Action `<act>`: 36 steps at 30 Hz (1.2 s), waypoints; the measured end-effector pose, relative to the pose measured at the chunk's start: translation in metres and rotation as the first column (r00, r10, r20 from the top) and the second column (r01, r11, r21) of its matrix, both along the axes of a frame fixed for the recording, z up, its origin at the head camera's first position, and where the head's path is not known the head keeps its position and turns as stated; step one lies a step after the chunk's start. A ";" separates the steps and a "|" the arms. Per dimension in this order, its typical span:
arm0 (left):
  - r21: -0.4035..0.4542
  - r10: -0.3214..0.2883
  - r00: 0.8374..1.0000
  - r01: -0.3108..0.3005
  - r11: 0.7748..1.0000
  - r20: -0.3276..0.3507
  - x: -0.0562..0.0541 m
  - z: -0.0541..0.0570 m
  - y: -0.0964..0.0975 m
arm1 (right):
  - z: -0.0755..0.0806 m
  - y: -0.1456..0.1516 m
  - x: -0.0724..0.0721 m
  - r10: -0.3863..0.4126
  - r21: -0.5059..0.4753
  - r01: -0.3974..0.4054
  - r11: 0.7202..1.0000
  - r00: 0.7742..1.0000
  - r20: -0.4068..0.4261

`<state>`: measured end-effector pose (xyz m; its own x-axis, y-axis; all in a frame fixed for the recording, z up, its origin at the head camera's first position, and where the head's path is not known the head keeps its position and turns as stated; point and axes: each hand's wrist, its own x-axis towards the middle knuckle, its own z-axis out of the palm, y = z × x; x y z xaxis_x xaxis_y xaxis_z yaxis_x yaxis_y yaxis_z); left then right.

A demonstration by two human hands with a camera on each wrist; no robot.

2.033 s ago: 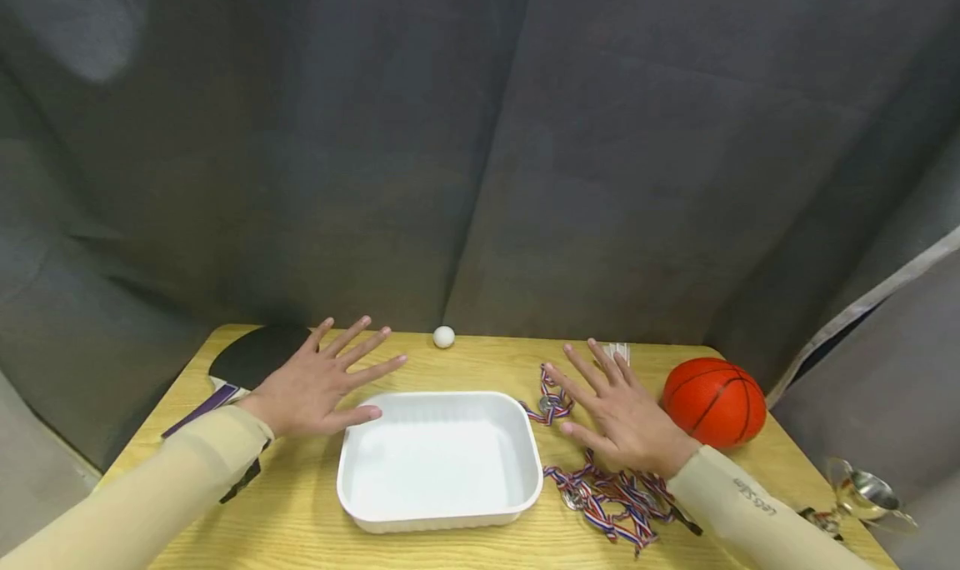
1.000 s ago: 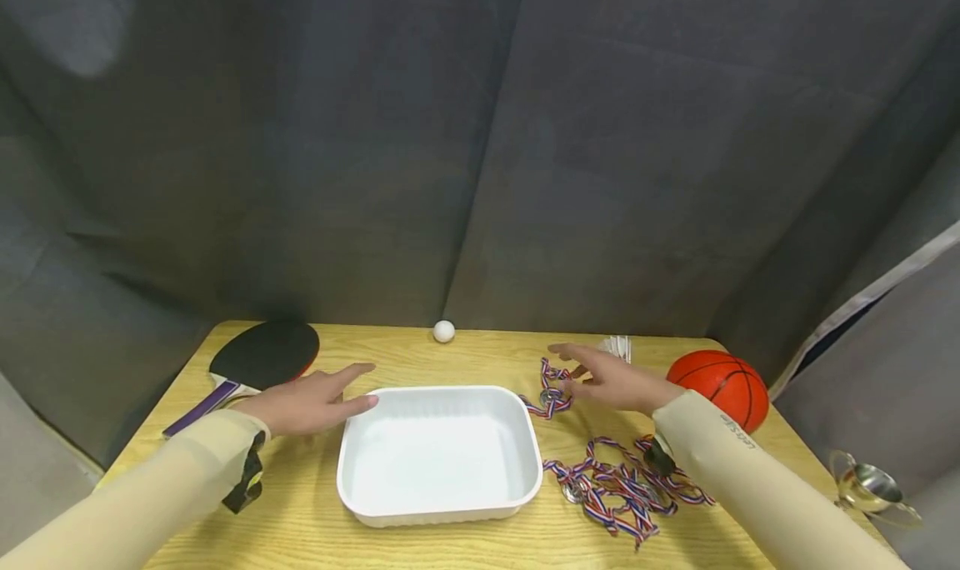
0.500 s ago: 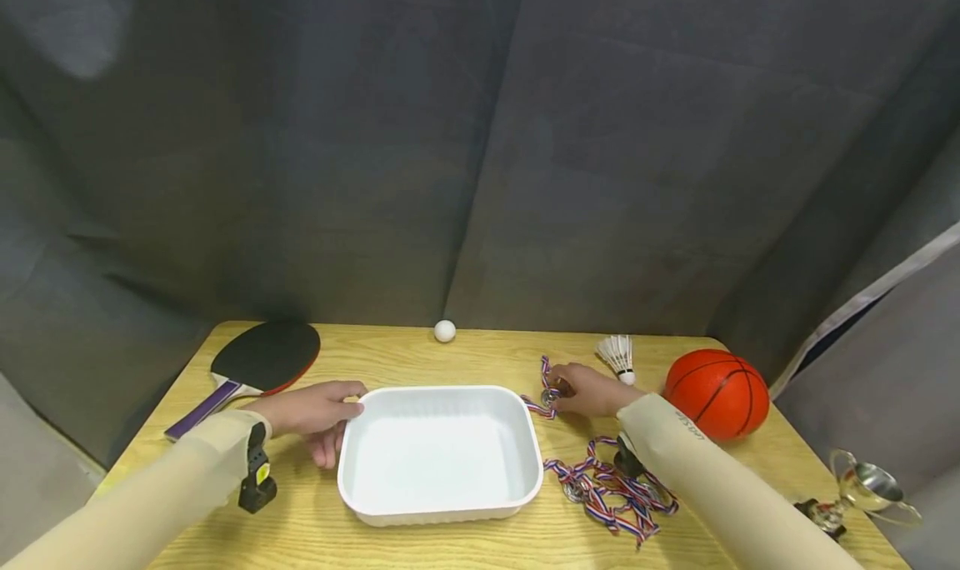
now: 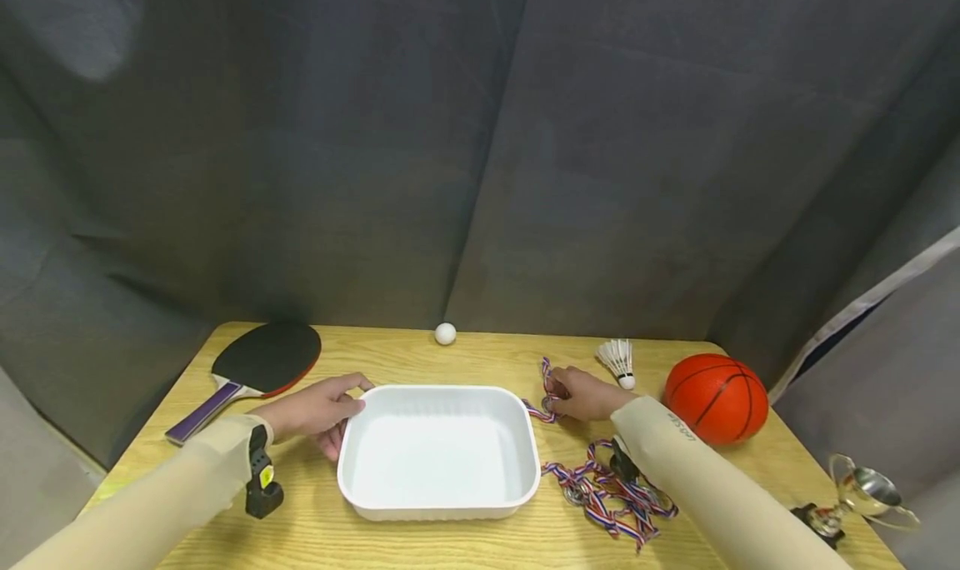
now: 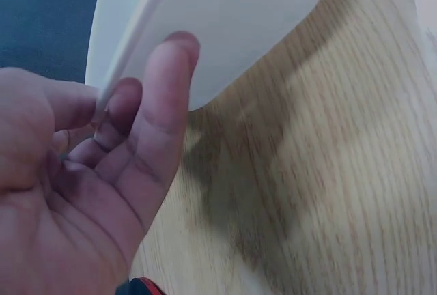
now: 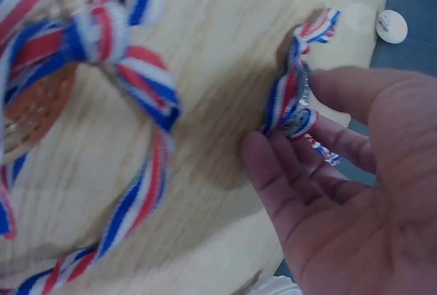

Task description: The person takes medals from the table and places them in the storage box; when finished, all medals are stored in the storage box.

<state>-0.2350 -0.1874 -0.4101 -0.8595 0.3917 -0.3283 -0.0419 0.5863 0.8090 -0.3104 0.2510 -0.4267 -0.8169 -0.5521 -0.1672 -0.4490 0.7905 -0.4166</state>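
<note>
My left hand [image 4: 315, 407] pinches the upper left rim of a white plastic tray [image 4: 438, 462]. In the left wrist view the thumb is on one side of the rim and curled fingers are against the tray's outer wall. To the right of the tray, my right hand [image 4: 588, 393] pinches a silver medal [image 6: 298, 100] on a red, white and blue ribbon, thumb against fingers. Part of that ribbon lies on the table beside the tray. Closer to me, under the right wrist, lies a tangle of more medals [image 4: 611, 499] with the same striped ribbons.
A black table tennis paddle [image 4: 268, 357] lies at the left of the wooden table [image 4: 405, 545]. A white ball [image 4: 445, 333] sits at the back edge. Rightward are a shuttlecock [image 4: 617, 362], an orange basketball [image 4: 716, 397] and a trophy cup [image 4: 862, 491] lying near the right edge.
Both hands have come down from spread fingers above the table. The left has taken hold of the tray's rim, and the right has closed on the single medal. The tray has barely moved.
</note>
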 end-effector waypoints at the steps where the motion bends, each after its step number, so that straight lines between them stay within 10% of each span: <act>1: -0.002 0.002 1.000 -0.002 1.000 0.000 0.000 0.000 0.000 | 0.001 0.000 0.000 -0.002 -0.002 0.003 1.000 1.000 0.013; 12: 0.060 -0.020 0.999 0.018 0.998 0.038 0.001 -0.005 -0.003 | -0.007 -0.001 0.001 -0.159 0.052 0.154 0.987 0.980 0.116; 23: 0.089 -0.007 0.998 0.002 0.996 0.055 0.000 -0.007 -0.003 | 0.000 -0.001 0.008 -0.041 -0.041 0.044 0.998 0.996 0.086; 36: 0.119 0.000 0.999 -0.006 0.993 0.048 -0.002 -0.005 -0.005 | -0.005 0.004 0.004 -0.108 -0.137 0.132 0.982 0.979 0.171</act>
